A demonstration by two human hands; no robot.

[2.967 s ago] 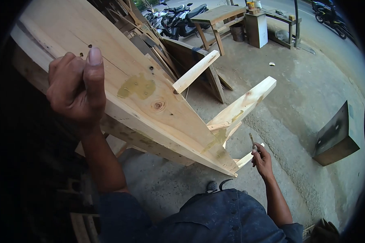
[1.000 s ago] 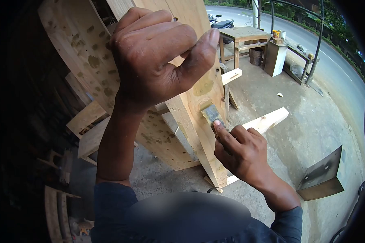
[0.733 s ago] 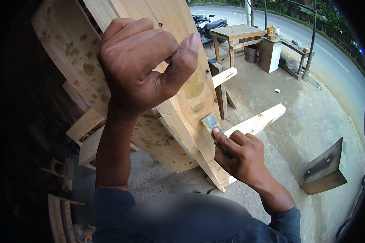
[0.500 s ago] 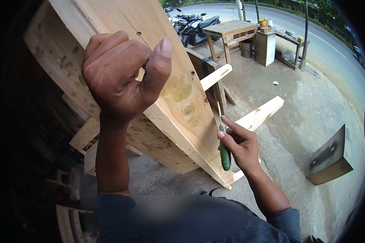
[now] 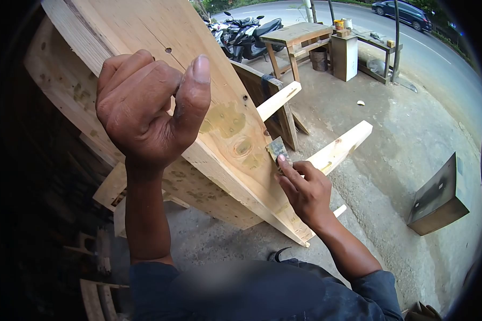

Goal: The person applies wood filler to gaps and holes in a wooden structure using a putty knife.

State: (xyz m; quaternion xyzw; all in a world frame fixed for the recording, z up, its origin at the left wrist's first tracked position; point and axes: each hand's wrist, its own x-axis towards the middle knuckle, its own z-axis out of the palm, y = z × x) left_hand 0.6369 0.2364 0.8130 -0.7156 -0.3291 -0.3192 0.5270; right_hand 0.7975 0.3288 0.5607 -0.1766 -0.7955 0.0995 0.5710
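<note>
My left hand (image 5: 144, 109) is raised over the pale wooden board (image 5: 209, 91), its fingers curled into a fist with the thumb pointing up; the inside of the fist is hidden, so I cannot tell what it holds. Low on the right, my right hand (image 5: 308, 192) grips a putty knife (image 5: 277, 148), index finger along the smeared flat blade. The blade's tip lies over the board's right edge, close to a round knot. Yellowish filler patches (image 5: 227, 119) mark the board's face above that knot.
Wooden bars (image 5: 344, 145) jut out to the right of the board. A metal box (image 5: 439, 198) stands on the concrete floor at right. Further back are a wooden table (image 5: 300, 33), parked motorbikes (image 5: 251, 37) and a road with a dark car (image 5: 403, 13).
The putty knife has turned from edge-on and upright to blade face showing, over the board's edge. My right hand has moved slightly left. A car has come into view on the road.
</note>
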